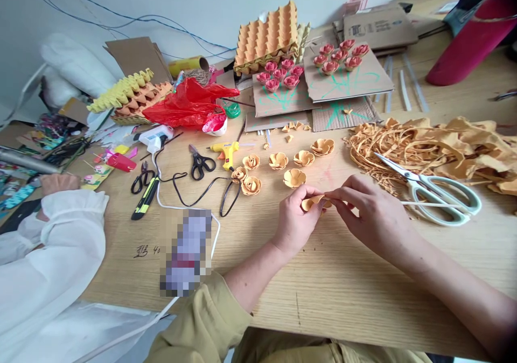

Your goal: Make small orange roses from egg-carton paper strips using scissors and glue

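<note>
The left hand [298, 216] has its grip closed on a small orange petal piece [309, 203]. The right hand [369, 217] pinches the right side of the same piece, thumb and finger together. The piece is up over the desk [283, 282], a bit back from the near edge. A thin white stick [428, 204] pokes out behind the right hand, across the big scissors [440, 196]; I cannot tell if that hand holds it too. Just past the hands sit four open orange flowers [294, 178], with three curly orange flowers [251, 185] to their left. Next come a yellow glue gun [226, 153] and black scissors [200, 163]. A heap of orange scraps [436, 147] lies toward the right edge. Near the back edge, pink flowers [330, 68] sit on cardboard [363, 87], beside an egg tray [266, 34]. At the left edge is another person's white sleeve [64, 244]
</note>
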`<action>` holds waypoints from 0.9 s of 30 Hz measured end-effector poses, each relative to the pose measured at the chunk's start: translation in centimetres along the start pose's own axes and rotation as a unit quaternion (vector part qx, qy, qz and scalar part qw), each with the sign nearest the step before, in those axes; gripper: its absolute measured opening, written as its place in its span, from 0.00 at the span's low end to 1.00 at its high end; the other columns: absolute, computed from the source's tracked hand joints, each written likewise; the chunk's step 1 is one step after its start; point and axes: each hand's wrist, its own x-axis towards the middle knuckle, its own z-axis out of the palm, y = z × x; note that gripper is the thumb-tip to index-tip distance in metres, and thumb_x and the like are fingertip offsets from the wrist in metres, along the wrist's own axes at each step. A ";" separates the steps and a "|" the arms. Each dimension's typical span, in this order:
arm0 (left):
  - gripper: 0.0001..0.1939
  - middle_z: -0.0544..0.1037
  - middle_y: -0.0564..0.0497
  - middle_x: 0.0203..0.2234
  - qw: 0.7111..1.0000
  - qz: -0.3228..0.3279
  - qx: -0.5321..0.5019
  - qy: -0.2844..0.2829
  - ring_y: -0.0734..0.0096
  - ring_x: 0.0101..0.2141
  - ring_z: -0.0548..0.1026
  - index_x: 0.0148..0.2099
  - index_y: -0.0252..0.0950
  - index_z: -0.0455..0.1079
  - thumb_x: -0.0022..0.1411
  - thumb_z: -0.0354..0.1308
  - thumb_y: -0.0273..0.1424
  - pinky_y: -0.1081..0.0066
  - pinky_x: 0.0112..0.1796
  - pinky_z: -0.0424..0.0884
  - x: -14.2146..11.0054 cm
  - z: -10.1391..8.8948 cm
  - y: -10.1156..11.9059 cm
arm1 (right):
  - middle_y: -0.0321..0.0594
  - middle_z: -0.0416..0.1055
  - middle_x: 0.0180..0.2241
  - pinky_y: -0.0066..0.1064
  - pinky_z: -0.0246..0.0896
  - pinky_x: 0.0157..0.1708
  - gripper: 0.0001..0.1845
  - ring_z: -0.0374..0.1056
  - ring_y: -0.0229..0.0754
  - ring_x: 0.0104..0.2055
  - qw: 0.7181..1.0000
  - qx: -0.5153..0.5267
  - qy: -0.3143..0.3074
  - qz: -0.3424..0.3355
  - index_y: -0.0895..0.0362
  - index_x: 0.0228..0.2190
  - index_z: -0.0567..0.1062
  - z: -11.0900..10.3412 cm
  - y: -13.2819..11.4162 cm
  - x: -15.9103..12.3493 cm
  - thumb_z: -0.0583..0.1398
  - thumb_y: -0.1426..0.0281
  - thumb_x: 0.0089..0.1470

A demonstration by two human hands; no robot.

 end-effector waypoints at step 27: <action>0.04 0.80 0.51 0.30 1.000 0.011 0.008 0.011 0.73 0.31 0.78 0.39 0.35 0.73 0.64 0.62 0.30 0.75 0.35 0.73 0.1 -0.1 0.2 | 0.38 0.70 0.32 0.30 0.58 0.27 0.11 0.65 0.35 0.26 0.996 0.078 -0.016 0.051 0.54 0.42 0.81 -0.2 0.2 0.2 0.59 0.69 0.62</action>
